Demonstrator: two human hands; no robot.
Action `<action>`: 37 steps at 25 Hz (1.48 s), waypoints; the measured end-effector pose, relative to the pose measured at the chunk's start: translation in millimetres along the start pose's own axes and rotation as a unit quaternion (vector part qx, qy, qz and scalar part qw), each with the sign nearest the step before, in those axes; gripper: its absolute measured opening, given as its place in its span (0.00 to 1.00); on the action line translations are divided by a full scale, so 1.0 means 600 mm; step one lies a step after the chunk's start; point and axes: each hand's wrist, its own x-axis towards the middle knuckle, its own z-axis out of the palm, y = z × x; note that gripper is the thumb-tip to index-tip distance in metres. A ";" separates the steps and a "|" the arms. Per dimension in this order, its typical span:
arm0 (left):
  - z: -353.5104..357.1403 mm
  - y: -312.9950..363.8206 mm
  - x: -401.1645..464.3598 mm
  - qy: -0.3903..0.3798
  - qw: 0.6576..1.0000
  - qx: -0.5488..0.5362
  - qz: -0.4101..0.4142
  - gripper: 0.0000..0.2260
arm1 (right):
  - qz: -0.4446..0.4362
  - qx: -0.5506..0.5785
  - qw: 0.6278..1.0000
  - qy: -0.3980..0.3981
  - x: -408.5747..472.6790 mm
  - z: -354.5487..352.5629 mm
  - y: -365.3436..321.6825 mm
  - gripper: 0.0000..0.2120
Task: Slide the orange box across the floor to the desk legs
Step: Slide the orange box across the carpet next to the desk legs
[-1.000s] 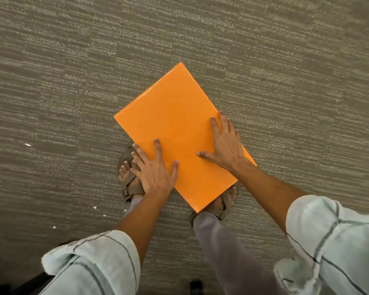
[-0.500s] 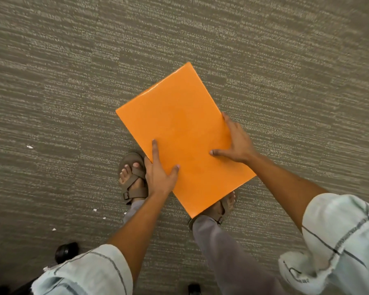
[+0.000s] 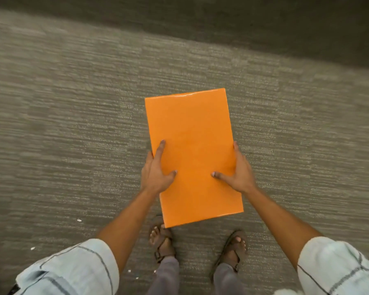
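The orange box (image 3: 192, 150) shows its flat rectangular top in the middle of the head view, long side pointing away from me over the grey carpet. My left hand (image 3: 157, 171) clasps its left edge, thumb and forefinger on top and the other fingers down the side. My right hand (image 3: 237, 172) clasps the right edge the same way, thumb lying on top. The box's near corner hides part of my left foot. No desk legs are in view.
My two sandalled feet (image 3: 232, 250) stand just behind the box. Striped grey carpet (image 3: 73, 124) spreads all around, with a darker band (image 3: 243, 28) across the top. Small white specks (image 3: 79, 220) lie at lower left.
The box has turned from a diagonal to nearly straight ahead. Both hands moved from flat on its top to its two side edges. The view has tilted further forward.
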 end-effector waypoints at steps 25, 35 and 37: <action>-0.473 0.437 0.831 0.014 0.998 0.018 0.065 0.45 | 0.007 0.099 0.990 0.105 0.744 -0.325 -0.552 0.60; -0.685 0.539 1.211 -0.033 0.989 0.093 0.110 0.48 | -0.002 0.116 0.981 0.158 1.102 -0.386 -0.757 0.54; -0.706 0.555 1.256 -0.046 0.990 0.081 0.110 0.47 | 0.007 0.129 0.981 0.144 1.144 -0.396 -0.784 0.55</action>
